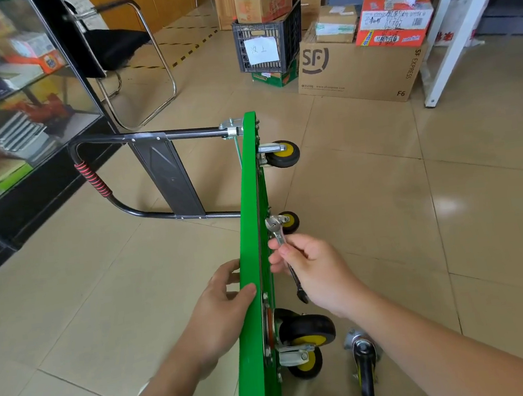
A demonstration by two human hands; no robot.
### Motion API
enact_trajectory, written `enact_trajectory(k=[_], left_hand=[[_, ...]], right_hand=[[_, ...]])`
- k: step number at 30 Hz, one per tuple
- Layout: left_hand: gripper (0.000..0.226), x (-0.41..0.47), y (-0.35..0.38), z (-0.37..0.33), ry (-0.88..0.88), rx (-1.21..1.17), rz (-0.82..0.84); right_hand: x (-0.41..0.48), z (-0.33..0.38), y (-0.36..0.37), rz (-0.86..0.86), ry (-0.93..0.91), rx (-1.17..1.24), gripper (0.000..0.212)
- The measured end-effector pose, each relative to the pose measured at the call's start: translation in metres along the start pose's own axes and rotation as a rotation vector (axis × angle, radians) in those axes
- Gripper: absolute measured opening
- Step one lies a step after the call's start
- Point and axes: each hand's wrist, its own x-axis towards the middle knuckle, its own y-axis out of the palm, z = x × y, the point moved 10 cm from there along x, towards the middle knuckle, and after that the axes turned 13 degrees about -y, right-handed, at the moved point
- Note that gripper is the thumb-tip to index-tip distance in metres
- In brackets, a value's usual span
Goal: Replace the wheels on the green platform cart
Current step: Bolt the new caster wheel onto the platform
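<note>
Right grip [306,267] is closed round the shank of an adj. wrench [279,233], centre of frame. The wrench head sits vs. the underside of the green platform cart [250,199], beside a caster [289,221]; which fastener is engaged can't be told. Left grip [222,302] is clamped on the deck edge. The cart is stood on its side, centre frame, w/ 4 casters apparently mounted. 1 loose caster [365,364] lies on the floor, lower right. Step judged: a caster bolt being worked. Next: wrench to be seated square and turned, deck braced vs. tipping.
</note>
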Motion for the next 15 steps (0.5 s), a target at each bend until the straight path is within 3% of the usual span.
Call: enact_trajectory(k=[3, 12, 15], left_hand=[[0.034, 0.000, 0.001, -0.001, 0.001, -0.001, 0.000], [0.032, 0.000, 0.000, 0.000, 0.009, -0.025, 0.025], [0.032, 0.003, -0.001, 0.004, -0.007, -0.032, 0.028]], right_hand=[[0.002, 0.010, -0.007, 0.003, -0.053, -0.051, 0.023], [0.001, -0.013, 0.000, -0.069, 0.197, 0.501, 0.012], [0.004, -0.014, -0.002, -0.061, 0.207, 0.568, 0.023]])
